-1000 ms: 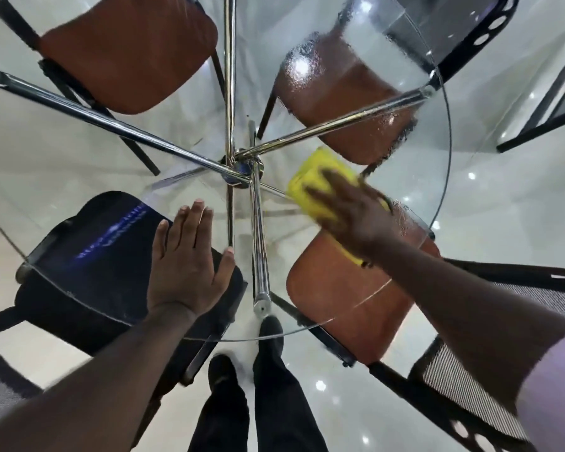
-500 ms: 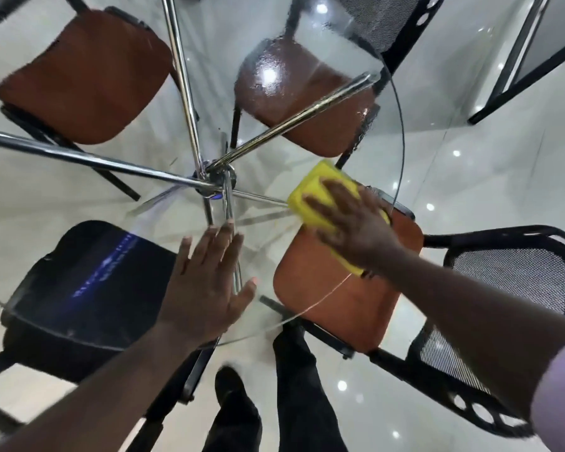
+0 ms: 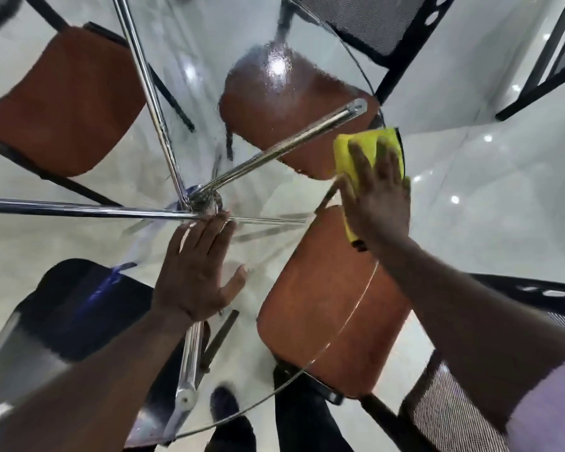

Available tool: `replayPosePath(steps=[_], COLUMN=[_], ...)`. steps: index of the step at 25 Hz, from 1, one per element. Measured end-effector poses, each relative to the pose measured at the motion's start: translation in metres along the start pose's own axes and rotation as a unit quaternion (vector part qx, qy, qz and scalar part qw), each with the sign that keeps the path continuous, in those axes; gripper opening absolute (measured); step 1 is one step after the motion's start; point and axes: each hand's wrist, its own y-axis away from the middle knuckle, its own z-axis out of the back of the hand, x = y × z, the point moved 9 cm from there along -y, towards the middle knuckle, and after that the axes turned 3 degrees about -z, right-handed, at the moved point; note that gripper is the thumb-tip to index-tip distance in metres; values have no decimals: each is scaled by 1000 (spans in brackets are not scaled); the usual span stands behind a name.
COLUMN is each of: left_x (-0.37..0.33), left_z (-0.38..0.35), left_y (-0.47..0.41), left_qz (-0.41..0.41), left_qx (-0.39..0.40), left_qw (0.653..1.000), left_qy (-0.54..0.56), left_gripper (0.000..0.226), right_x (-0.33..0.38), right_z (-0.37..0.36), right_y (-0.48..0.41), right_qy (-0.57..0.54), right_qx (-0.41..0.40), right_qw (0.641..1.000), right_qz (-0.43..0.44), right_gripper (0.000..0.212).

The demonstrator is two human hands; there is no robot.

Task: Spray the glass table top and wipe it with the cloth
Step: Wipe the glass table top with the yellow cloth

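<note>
I look straight down through a round glass table top (image 3: 346, 316) with chrome legs (image 3: 274, 148) meeting at a hub beneath it. My right hand (image 3: 377, 197) lies flat on a folded yellow cloth (image 3: 366, 146), pressing it on the glass near the right rim. My left hand (image 3: 194, 272) rests palm down on the glass near the centre, fingers together, thumb out, holding nothing. Wet droplets cover the glass at the far side over a brown seat. No spray bottle is in view.
Brown-seated chairs (image 3: 59, 102) stand under and around the table at the far left, far centre and near right (image 3: 333, 314); a black seat (image 3: 79, 305) sits at the near left. Black mesh chair backs (image 3: 450, 415) flank the right side. My legs and shoes stand at the near edge.
My right hand has slid the yellow cloth outward and away, toward the right rim. My left hand has shifted forward toward the hub. The view has swung along the table.
</note>
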Motion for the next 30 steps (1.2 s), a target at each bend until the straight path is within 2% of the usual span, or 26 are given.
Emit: replayPosePath(steps=[1,2,3,4,6,7,8,10,11,12,13,14,16,17,18,19,20,21,22,24,25,27,30], left_x=[0,-1,-1,-1,0,1,1,1,1,1,1,2,1,0,0,1,1,0,0,0,-1,-1,2], left_z=[2,4,4,3,0,-2,-4,-5,-5,-4,-4,-3,-5,-7,-7,-5,-2,-1,-1,0,1,-2,-9], left_y=[-2,-2,-2,-1,1,0,-1,-1,-1,-1,0,0,-2,-3,-3,-1,-1,-2,-2,-1,0,-1,-1], left_qz=[-3,-5,-4,-4,-3,-3,-4,-5,-6,-6,-5,-5,-8,-13,-13,-10,-9,-10,-11,-13,-17,-22,-16], left_qx=[-1,1,5,9,15,18,17,14,15,18,19,20,17,14,12,7,-1,-5,-3,3,-2,-5,-11], left_qw=[1000,1000,1000,1000,1000,1000,1000,1000,1000,1000,1000,1000,1000,1000,1000,1000,1000,1000,1000,1000,1000,1000,1000], left_qy=[4,5,0,-3,-3,-3,-3,-2,-3,-3,-3,-2,3,2,1,1,4,5,2,7,12,10,11], left_gripper=[80,79,79,80,81,81,81,80,80,81,81,81,80,80,80,80,80,80,80,81,80,79,78], right_x=[-2,15,45,79,111,108,91,30,3,-3,13,36,59,55,37,14,-2,-6,4,38,47,44,-2], right_z=[0,-1,-2,-7,-16,-18,-14,-4,-5,-4,1,1,-10,-10,-7,3,12,16,14,18,16,3,-10], right_y=[8,31,56,79,87,60,19,-41,-33,-9,15,35,37,16,-15,-36,-35,-6,37,133,153,136,66], right_qy=[-30,-41,-37,-41,-17,0,10,-16,-35,-52,-43,-38,-5,18,16,-15,-58,-92,-94,-121,-141,-112,-9], right_qx=[7,14,30,47,71,52,33,18,24,31,43,52,84,70,45,20,11,3,8,12,34,38,34], right_qw=[995,991,996,997,953,935,945,996,998,991,993,998,973,965,980,997,997,986,981,981,979,986,988], right_qz=[-98,-125,-73,45,296,350,327,89,-50,-121,-97,-8,213,251,195,70,-52,-137,-172,-151,-143,-117,-150], right_gripper=[61,62,62,62,58,56,57,60,60,61,62,63,62,61,61,62,62,62,60,59,60,58,58])
